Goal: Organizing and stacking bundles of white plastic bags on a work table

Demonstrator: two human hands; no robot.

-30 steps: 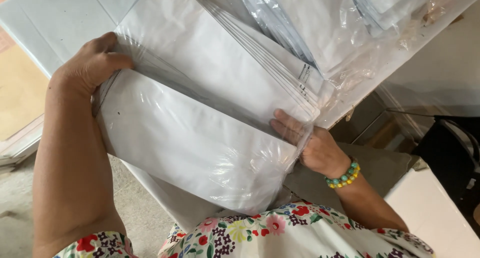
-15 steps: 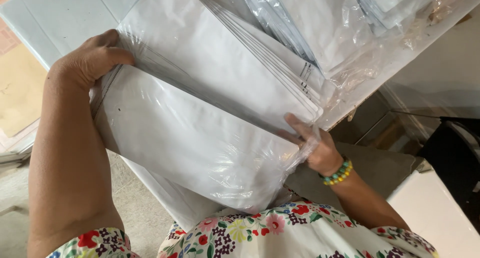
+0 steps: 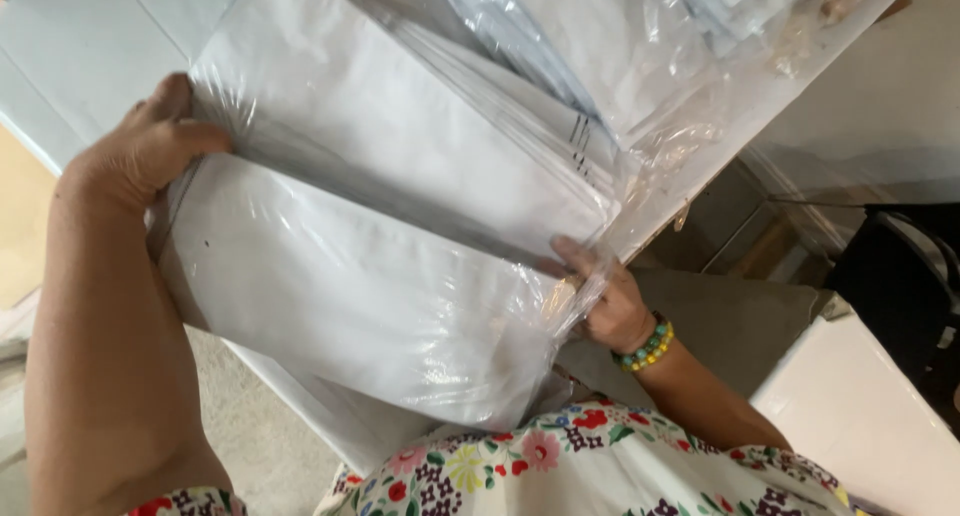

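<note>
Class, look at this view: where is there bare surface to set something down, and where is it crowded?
Bare patches: the pale tabletop beyond the left hand, and the white surface right of the right hand. Crowded: the middle, where both hands grip the plastic-wrapped white bundle, with loose clear bags above.

Bright, even daylight fills the head view, strongest toward twelve and one o'clock, where clear plastic wrap (image 3: 700,96) flares into white glare and loses detail. Soft sheen streaks run across the white plastic bag (image 3: 350,286) at centre, with a narrow grey shadow band in the fold above it. The left hand (image 3: 140,151) at ten o'clock and the right hand (image 3: 605,301) at four o'clock are evenly lit, casting only faint shadows. The three o'clock edge falls dark and underexposed. Focus is fair at centre; the floral fabric (image 3: 560,466) at six o'clock is slightly soft. Mild compression smear throughout.
</note>
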